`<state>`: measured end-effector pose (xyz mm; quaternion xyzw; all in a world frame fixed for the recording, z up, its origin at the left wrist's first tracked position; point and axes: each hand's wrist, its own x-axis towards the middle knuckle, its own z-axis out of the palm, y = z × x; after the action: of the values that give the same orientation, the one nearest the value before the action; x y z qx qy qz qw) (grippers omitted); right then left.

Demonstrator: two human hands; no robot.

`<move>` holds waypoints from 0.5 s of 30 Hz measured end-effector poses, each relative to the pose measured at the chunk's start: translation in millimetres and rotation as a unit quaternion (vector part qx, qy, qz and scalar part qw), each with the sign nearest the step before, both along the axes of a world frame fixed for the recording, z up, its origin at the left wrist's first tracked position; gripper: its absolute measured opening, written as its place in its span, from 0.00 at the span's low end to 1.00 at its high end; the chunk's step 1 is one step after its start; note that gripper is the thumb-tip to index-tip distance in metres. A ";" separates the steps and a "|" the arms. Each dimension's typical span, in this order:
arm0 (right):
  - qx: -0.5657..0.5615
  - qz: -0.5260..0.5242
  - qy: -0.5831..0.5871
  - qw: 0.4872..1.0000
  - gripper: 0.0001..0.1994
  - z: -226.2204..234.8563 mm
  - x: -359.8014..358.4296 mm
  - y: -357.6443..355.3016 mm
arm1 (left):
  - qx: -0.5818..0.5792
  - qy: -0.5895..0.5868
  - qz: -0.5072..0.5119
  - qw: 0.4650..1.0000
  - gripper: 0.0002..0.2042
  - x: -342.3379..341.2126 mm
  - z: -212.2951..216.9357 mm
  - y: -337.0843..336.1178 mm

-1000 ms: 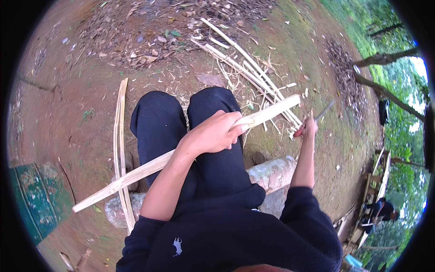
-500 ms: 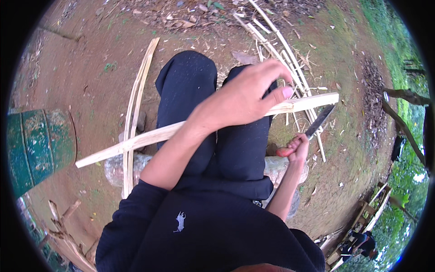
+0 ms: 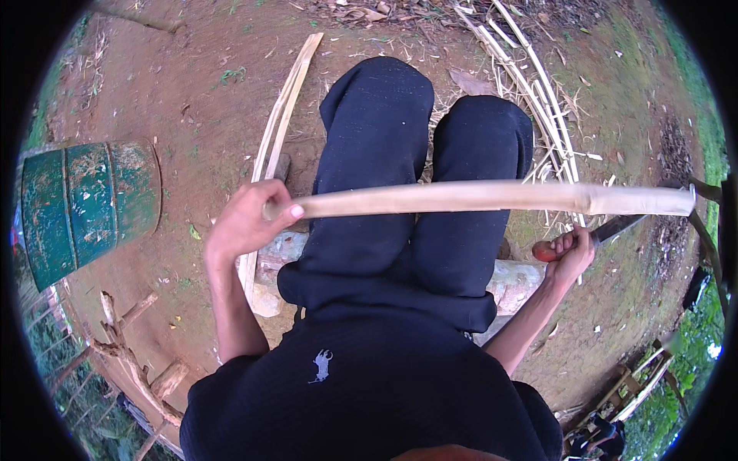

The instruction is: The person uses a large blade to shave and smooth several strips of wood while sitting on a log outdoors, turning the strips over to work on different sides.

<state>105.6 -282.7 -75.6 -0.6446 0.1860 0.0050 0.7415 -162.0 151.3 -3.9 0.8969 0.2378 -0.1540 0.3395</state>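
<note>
Viewpoint: looking down from the person's head at their lap; they sit on a pale log [image 3: 523, 280] on bare reddish ground, knees in dark trousers.
Left hand: the left hand [image 3: 244, 223] is curled around one end of a long pale bamboo strip [image 3: 492, 197], thumb laid along the top, fingers wrapped beneath.
Bamboo strip: it runs level across both knees, from the left hand out past the right hand, its far end free in the air above the ground.
Right hand: the right hand [image 3: 570, 252] is closed around the reddish handle of a knife [image 3: 607, 230]; the dark blade points away from the body, just below the strip and apparently not touching it.
Doing the step well: as a judgement, the strip is best kept braced across the thighs with the left-hand grip firm, and the blade worked away from the legs and the holding hand, in shallow strokes along the grain.
Container: a green metal drum [image 3: 88, 207] lies on its side, well out beyond the left hand; its inside cannot be seen, so its contents cannot be told.
Other things: loose bamboo slats [image 3: 280, 127] lie on the ground ahead of the left hand; a heap of thin bamboo splints [image 3: 538, 92] lies ahead of the right hand.
</note>
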 end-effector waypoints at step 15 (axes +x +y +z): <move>-0.026 0.017 0.033 0.999 0.07 -6.0 -12.3 14.2 | 0.162 -0.350 0.028 0.922 0.26 26.2 -35.5 -110.4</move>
<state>93.4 -268.4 -81.6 -0.6661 0.1992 0.0342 0.7180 -135.8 41.0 -39.4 0.9294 0.1505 0.2199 0.2555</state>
